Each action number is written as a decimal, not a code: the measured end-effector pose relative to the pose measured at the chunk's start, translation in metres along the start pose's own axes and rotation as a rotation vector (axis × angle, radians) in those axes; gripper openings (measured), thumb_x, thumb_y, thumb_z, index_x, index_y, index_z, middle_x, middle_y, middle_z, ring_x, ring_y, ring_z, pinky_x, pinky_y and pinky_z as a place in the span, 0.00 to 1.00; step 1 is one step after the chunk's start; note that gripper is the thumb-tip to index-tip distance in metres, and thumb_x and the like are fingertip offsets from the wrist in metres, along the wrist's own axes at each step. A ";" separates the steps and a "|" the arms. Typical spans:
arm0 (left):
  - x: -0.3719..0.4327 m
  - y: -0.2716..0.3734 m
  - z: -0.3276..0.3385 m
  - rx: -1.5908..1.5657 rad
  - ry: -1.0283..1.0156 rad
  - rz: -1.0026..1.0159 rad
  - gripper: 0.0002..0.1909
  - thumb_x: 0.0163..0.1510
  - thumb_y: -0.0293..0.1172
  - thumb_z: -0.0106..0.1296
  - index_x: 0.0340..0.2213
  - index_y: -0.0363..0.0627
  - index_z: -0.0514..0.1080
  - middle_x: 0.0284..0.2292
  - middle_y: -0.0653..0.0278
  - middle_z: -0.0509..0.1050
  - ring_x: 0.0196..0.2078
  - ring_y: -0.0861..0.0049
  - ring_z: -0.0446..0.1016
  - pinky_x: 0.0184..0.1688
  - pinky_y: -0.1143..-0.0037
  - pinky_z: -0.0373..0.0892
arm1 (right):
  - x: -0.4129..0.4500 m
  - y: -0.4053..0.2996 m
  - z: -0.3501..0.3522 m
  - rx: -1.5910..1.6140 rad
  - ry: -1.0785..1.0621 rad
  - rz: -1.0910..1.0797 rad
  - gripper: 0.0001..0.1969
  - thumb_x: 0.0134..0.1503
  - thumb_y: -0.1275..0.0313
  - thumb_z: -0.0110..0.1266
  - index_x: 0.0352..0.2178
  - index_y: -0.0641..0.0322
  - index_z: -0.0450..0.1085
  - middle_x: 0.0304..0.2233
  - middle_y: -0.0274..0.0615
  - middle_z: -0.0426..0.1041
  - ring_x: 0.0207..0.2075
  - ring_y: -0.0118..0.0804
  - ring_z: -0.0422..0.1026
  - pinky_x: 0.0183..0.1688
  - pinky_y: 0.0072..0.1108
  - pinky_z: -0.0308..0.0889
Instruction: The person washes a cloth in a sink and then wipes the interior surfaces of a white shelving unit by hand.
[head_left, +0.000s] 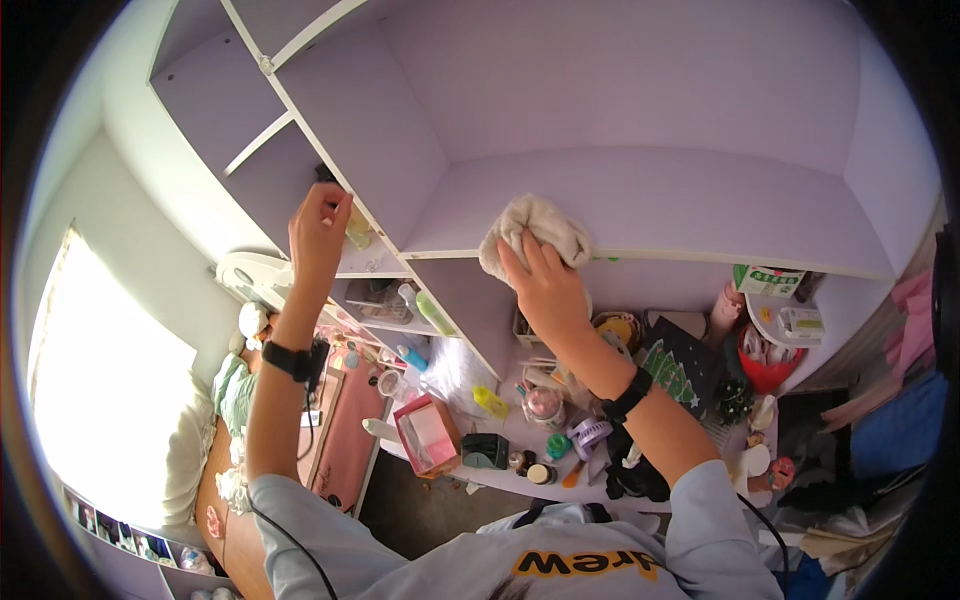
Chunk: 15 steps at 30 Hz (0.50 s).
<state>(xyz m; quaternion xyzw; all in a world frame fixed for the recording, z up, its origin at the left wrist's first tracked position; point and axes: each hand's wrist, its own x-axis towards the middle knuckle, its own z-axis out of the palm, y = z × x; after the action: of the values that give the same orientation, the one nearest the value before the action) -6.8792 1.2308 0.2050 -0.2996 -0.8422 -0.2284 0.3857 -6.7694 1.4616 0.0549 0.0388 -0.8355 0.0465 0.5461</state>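
Note:
My right hand (544, 277) presses a folded beige cloth (534, 229) on the front edge of a wide lilac shelf (675, 195). The cloth laps over the white edge strip, and my fingers lie spread on top of it. Over on the left, my left hand (321, 217) is raised at the upright white edge of the shelf unit (315, 142), its fingers curled. A small dark object (325, 174) shows just behind those fingers; whether they touch or hold it cannot be told. A yellowish bottle (358, 229) stands in the compartment beside this hand.
Below the shelf, a crowded desktop holds a pink box (426, 435), a black holder (485, 451), a yellow bottle (490, 402), a purple handheld fan (589, 435) and a dark Christmas-tree picture (675, 367). A red container (765, 360) sits at the right. A bright window (105, 375) is at the left.

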 end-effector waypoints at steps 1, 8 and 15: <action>-0.011 -0.013 0.001 -0.040 0.066 -0.082 0.07 0.49 0.29 0.54 0.30 0.41 0.70 0.27 0.65 0.74 0.21 0.79 0.69 0.26 0.79 0.65 | -0.001 -0.002 0.000 0.003 0.002 -0.005 0.22 0.41 0.76 0.51 0.42 0.56 0.68 0.41 0.43 0.69 0.32 0.33 0.68 0.29 0.19 0.69; -0.056 -0.047 0.042 -0.455 0.086 -0.323 0.13 0.48 0.28 0.54 0.37 0.39 0.69 0.26 0.66 0.74 0.22 0.85 0.68 0.26 0.82 0.64 | -0.003 -0.001 0.002 -0.095 -0.033 -0.044 0.23 0.42 0.72 0.51 0.44 0.55 0.67 0.44 0.43 0.67 0.34 0.33 0.66 0.31 0.18 0.68; -0.056 -0.026 0.053 -0.353 0.163 -0.241 0.10 0.49 0.30 0.54 0.35 0.40 0.72 0.27 0.66 0.75 0.20 0.85 0.68 0.24 0.83 0.63 | 0.000 -0.003 0.001 -0.099 0.010 -0.048 0.22 0.39 0.76 0.52 0.42 0.55 0.69 0.42 0.44 0.69 0.31 0.34 0.66 0.30 0.19 0.69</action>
<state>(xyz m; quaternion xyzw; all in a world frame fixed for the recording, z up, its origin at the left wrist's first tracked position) -6.8944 1.2267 0.1249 -0.2402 -0.7849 -0.4401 0.3641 -6.7702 1.4589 0.0543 0.0313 -0.8329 -0.0080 0.5524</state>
